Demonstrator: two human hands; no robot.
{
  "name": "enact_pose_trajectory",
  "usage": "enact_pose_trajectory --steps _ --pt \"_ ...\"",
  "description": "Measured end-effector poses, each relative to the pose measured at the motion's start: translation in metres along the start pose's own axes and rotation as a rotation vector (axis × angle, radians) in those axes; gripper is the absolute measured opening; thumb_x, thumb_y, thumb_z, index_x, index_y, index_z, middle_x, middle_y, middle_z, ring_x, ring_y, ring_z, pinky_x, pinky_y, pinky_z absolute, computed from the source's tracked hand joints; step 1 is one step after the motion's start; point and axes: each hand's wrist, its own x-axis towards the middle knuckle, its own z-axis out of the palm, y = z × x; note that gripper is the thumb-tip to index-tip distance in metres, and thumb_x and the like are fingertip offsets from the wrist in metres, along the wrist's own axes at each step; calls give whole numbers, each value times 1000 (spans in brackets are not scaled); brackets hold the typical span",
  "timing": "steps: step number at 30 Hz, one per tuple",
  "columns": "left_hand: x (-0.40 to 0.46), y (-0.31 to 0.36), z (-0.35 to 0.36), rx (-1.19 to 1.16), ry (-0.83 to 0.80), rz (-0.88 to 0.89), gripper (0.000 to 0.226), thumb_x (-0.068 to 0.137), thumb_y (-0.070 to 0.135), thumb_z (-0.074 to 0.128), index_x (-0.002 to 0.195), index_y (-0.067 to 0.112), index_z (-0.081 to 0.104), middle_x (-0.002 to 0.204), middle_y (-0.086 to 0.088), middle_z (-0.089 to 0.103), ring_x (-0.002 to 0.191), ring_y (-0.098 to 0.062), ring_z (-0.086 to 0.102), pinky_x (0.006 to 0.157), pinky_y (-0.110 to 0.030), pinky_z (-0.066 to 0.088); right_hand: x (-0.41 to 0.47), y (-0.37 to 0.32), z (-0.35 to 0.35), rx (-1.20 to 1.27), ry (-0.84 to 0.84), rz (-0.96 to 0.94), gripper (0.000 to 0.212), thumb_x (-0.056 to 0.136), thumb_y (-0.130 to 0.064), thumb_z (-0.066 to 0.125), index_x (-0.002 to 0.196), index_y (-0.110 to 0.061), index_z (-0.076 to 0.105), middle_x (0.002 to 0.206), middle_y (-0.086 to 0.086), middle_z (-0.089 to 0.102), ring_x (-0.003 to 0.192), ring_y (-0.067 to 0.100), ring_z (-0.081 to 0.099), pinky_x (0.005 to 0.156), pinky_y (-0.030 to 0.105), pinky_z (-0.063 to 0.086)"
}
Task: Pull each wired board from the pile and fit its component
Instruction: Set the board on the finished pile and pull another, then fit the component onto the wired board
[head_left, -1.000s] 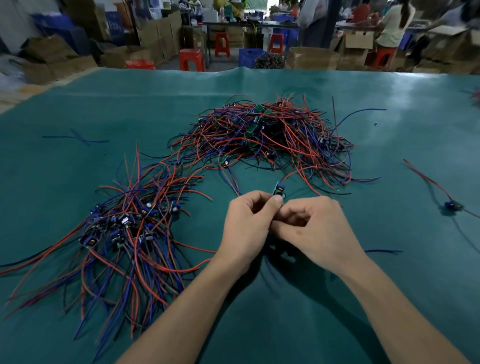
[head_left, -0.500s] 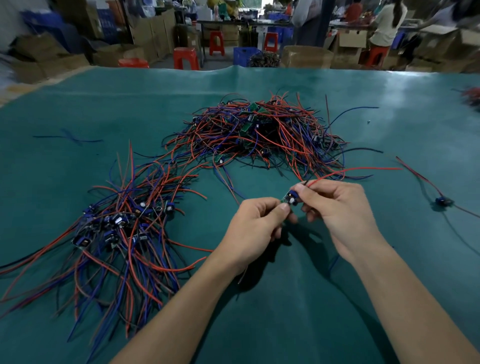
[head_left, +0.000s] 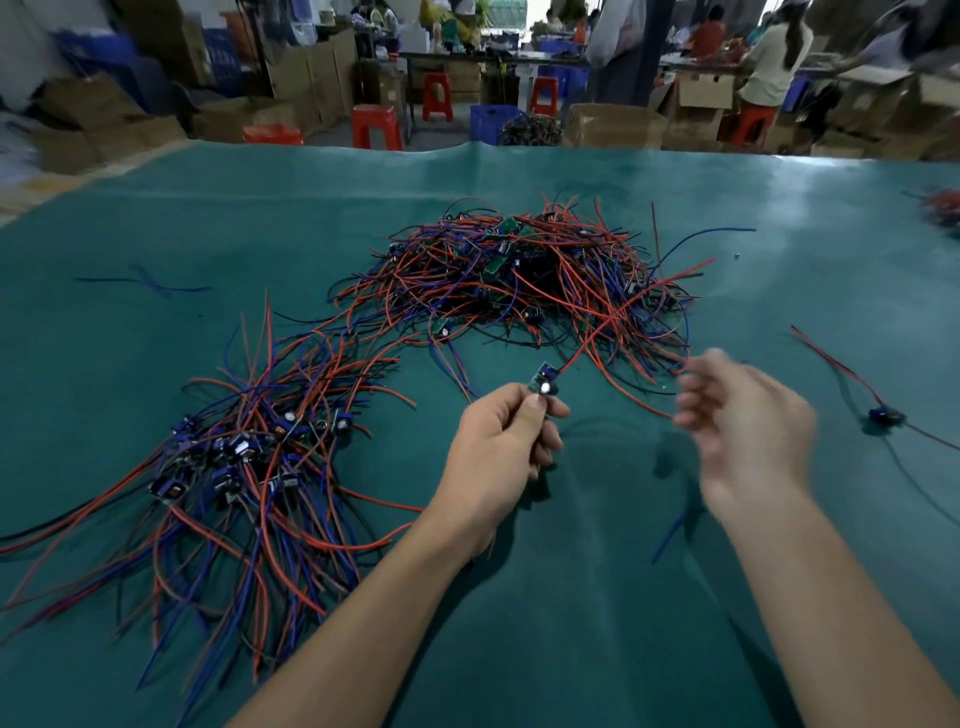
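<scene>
My left hand pinches a small wired board between thumb and forefinger above the green mat; a red wire runs from it up and right over the pile. My right hand hovers to the right of the board, blurred, fingers loosely spread and holding nothing. The tangled pile of wired boards lies beyond both hands. A second heap of boards with blue components lies to the left.
The green mat covers the table. One loose wired board lies at the right, and a stray blue wire at the far left. Red stools, cardboard boxes and people stand beyond the table's far edge.
My right hand has let go of the board and moved off to the right. My left hand now holds the board alone, lifted slightly.
</scene>
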Motion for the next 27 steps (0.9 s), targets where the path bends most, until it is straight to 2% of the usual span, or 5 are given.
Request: enact_pose_trajectory --steps 4,13,19,23,27 --pt "-2 2 0 46 -118 46 30 108 8 41 85 13 59 60 5 62 49 -3 49 49 -13 36 -32 23 23 -432 -493 -215 7 88 -24 78 82 -21 77 75 -2 75 67 10 65 56 22 50" --pt "-3 1 2 145 -332 86 25 108 9 43 92 9 62 71 -5 68 64 -6 55 64 -14 43 -22 -37 36 -217 -302 -467 8 86 -20 79 78 -21 76 67 -10 71 60 5 57 56 20 49" --pt "-5 -8 7 277 -279 90 33 104 12 48 76 26 60 68 6 66 61 -7 60 63 -25 45 -57 -77 130 -135 -690 -384 23 83 -32 80 70 -13 75 66 -2 70 59 10 58 51 21 47" --pt "-5 -6 3 270 -211 140 29 94 4 51 74 23 59 58 15 60 52 6 53 54 -12 40 -71 -50 185 -756 -999 -395 68 85 -64 68 79 3 72 75 16 74 58 22 66 48 28 52" --pt "-2 -9 3 268 -193 60 10 98 15 56 95 15 65 68 4 70 59 -8 62 57 -19 46 -13 -20 157 -1460 -697 -502 52 86 -63 66 95 -12 73 101 17 73 94 32 70 84 38 58"
